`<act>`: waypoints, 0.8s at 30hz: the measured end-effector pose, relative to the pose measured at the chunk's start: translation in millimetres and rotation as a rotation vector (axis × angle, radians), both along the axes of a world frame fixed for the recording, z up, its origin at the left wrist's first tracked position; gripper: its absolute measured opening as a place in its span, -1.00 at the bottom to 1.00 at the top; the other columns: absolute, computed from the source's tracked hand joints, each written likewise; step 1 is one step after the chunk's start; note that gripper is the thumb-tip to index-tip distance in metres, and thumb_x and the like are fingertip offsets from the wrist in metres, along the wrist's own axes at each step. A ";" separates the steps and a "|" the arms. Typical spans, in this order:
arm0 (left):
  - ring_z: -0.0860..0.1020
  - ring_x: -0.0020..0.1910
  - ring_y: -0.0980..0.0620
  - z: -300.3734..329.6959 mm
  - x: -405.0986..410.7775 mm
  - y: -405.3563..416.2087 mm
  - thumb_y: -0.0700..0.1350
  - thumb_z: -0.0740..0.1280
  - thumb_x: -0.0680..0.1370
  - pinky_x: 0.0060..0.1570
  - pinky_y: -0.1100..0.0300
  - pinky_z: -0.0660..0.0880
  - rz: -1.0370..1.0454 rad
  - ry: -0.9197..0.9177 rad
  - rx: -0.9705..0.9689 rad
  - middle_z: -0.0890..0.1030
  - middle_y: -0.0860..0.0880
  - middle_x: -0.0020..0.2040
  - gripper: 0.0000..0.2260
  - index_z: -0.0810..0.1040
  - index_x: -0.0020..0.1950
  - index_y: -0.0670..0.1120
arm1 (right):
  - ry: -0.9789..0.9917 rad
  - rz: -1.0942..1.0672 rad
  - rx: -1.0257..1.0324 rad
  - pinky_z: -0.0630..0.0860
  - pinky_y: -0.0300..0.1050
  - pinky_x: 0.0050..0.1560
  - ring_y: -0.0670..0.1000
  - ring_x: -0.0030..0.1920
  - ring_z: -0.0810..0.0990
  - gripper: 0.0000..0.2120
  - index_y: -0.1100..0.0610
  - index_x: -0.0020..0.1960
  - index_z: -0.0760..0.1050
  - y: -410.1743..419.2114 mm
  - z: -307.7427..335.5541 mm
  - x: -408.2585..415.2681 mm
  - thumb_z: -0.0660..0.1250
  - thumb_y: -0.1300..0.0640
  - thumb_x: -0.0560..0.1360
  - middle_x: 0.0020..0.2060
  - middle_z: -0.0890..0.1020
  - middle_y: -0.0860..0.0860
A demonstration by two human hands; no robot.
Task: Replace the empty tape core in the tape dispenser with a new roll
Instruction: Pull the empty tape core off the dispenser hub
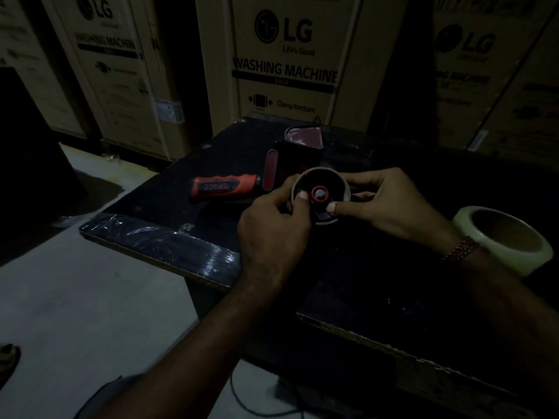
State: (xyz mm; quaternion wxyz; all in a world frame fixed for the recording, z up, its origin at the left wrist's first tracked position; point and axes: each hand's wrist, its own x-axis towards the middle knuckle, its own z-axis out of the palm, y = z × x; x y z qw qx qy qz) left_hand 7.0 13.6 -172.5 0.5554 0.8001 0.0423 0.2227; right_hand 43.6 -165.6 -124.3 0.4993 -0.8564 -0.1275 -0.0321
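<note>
A red and black tape dispenser (225, 186) lies on its side on the dark table (157, 237), handle pointing left. The empty tape core (341, 179), a thin pale ring, sits around the dispenser's wheel with a red hub (320, 195) in its middle. My left hand (273, 225) grips the core's left rim, thumb by the hub. My right hand (384, 204) holds the right rim, thumb on its lower edge. A new roll of clear tape (502, 237) lies flat on the table at the right, beside my right wrist.
Tall cardboard washing machine boxes (287, 62) stand close behind the table. The table's near-left edge is wrapped in shiny film (169, 246). Pale floor (90, 297) lies to the left, with a cable (242, 400) below. The scene is very dim.
</note>
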 end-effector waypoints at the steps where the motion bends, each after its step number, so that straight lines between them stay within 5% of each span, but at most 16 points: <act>1: 0.54 -0.18 0.53 0.0 -0.2 0.3 0.09 0.36 0.65 -0.12 0.57 0.43 -0.001 0.000 0.003 0.71 0.32 -0.06 -0.73 0.66 0.34 0.23 | -0.013 -0.007 -0.008 0.71 0.00 0.20 -0.04 0.08 0.79 -0.49 0.08 0.32 0.69 0.6 -0.6 -0.5 0.65 0.24 0.39 0.09 0.79 -0.01; 3: 0.60 -0.16 0.46 -0.4 0.0 1.7 0.12 0.37 0.63 -0.07 0.46 0.52 -0.001 0.006 0.001 0.76 0.22 0.02 -0.71 0.66 0.35 0.22 | -0.025 -0.022 -0.021 0.71 0.02 0.20 -0.04 0.07 0.79 -0.49 0.05 0.30 0.70 1.1 -1.2 -1.2 0.67 0.21 0.37 0.07 0.80 -0.02; 7: 0.67 -0.19 0.29 -0.6 0.6 3.9 0.15 0.37 0.63 -0.11 0.28 0.60 -0.013 0.019 -0.012 0.74 0.18 -0.16 -0.70 0.66 0.35 0.22 | -0.006 -0.046 -0.008 0.72 0.10 0.18 0.00 0.01 0.81 -0.49 0.03 0.28 0.71 0.7 -2.2 0.2 0.67 0.21 0.35 0.00 0.81 0.02; 16: 0.62 -0.20 0.46 -1.3 2.1 4.8 0.14 0.39 0.62 -0.19 0.44 0.52 -0.024 0.031 0.003 0.69 0.25 -0.26 -0.72 0.68 0.32 0.24 | 0.039 -0.089 0.046 0.72 0.10 0.19 0.06 0.04 0.79 -0.47 0.09 0.25 0.73 2.5 -2.8 2.6 0.69 0.28 0.31 0.01 0.81 0.05; 24: 0.67 -0.16 0.34 -0.6 -1.1 4.7 0.17 0.40 0.61 -0.10 0.26 0.65 -0.036 0.038 -0.056 0.70 0.27 -0.24 -0.75 0.70 0.28 0.23 | 0.009 -0.062 0.028 0.72 0.04 0.18 -0.01 0.03 0.80 -0.50 0.04 0.26 0.73 1.7 -2.9 0.7 0.68 0.25 0.34 0.00 0.81 0.01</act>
